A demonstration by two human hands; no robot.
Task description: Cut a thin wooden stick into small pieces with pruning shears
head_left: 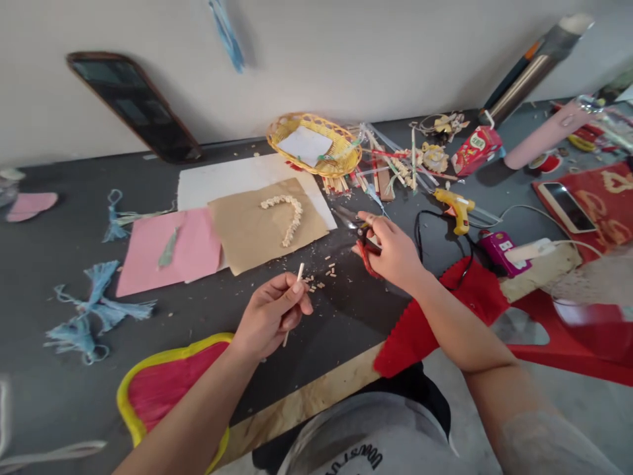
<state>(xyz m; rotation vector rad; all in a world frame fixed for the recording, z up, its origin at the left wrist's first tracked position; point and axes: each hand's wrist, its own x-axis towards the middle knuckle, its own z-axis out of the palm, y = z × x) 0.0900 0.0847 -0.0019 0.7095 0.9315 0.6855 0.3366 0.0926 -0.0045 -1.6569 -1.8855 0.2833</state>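
My left hand (277,307) pinches a thin pale stick (301,271) near the table's front edge, with both ends poking out of the fingers. To its right, my right hand (390,251) is closed round the red handles of a pair of scissors (367,254), whose blades point up and left, apart from the stick. Small cut pieces (320,285) lie scattered on the dark table just beyond my left hand. Farther back, a curved row of pale little pieces (297,214) rests on a sheet of brown paper (237,227).
A yellow woven basket (346,161) stands by the wall, with several sticks beside it. A yellow glue gun (459,210) and its cord are at right. Blue tassels (101,290) and pink paper (141,264) lie left. A phone (133,105) leans on the wall.
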